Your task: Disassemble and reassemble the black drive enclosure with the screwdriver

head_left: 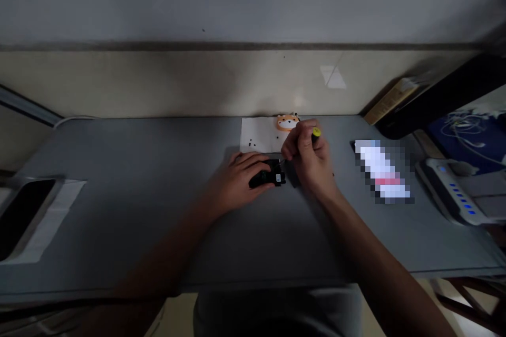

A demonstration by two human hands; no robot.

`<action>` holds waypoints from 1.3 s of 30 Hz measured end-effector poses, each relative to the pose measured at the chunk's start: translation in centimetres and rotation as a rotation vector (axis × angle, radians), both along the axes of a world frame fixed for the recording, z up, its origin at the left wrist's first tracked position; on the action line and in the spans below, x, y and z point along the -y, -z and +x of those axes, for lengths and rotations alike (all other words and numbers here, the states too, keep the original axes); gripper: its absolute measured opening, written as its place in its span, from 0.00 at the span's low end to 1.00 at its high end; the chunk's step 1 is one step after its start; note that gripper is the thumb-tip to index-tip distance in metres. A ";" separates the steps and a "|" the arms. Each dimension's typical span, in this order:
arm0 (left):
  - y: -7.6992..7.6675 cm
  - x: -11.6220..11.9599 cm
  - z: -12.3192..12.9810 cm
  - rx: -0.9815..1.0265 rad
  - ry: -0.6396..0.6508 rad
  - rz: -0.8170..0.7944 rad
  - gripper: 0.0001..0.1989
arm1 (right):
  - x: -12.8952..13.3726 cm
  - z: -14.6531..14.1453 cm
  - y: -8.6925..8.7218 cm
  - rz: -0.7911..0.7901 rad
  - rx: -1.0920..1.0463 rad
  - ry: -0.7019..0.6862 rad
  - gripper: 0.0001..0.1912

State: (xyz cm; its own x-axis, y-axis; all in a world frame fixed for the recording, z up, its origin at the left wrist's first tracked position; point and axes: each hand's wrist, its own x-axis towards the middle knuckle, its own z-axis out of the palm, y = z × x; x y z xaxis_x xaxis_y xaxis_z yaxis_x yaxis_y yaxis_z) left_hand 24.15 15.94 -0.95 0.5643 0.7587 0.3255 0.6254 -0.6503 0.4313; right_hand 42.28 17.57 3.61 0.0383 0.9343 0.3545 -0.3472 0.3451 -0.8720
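A small black device (278, 178) with a white label lies on the grey table (158, 168), its left part covered by my left hand (242, 179). Fingers and thumb of that hand wrap round it. My right hand (310, 155) grips a screwdriver (315, 133) with a yellow-ended handle, its tip at the device's upper right edge. Beside the device, under my right hand, is a dark flat piece (291, 174). Behind them lies a white sheet (259, 131) with several tiny dark bits, probably screws, and an orange and white animal-faced object (288, 122).
At the right are a blurred-out lit phone (381, 171), a power strip (454, 192) with blue lights, and a cardboard box (391, 100) by the wall. A dark phone-like object (27, 210) rests on white paper (59, 216) at the far left.
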 end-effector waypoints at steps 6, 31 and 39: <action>-0.1 -0.1 0.0 -0.011 0.010 -0.016 0.10 | 0.0 0.2 -0.4 -0.070 -0.066 -0.063 0.26; -0.3 -0.2 -0.7 0.019 -0.001 -0.068 0.16 | 0.2 1.3 -0.3 -0.123 -0.022 -0.029 0.27; 0.3 -0.3 -0.5 0.029 0.017 -0.022 0.12 | -0.3 0.9 -0.5 -0.131 -0.034 0.025 0.29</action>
State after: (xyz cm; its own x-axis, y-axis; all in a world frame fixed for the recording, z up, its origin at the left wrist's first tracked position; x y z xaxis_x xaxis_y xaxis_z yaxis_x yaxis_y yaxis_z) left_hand 23.63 16.21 -1.25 0.5680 0.7560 0.3253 0.6014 -0.6511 0.4630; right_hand 43.15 17.84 4.11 0.0723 0.9712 0.2272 -0.3701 0.2377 -0.8981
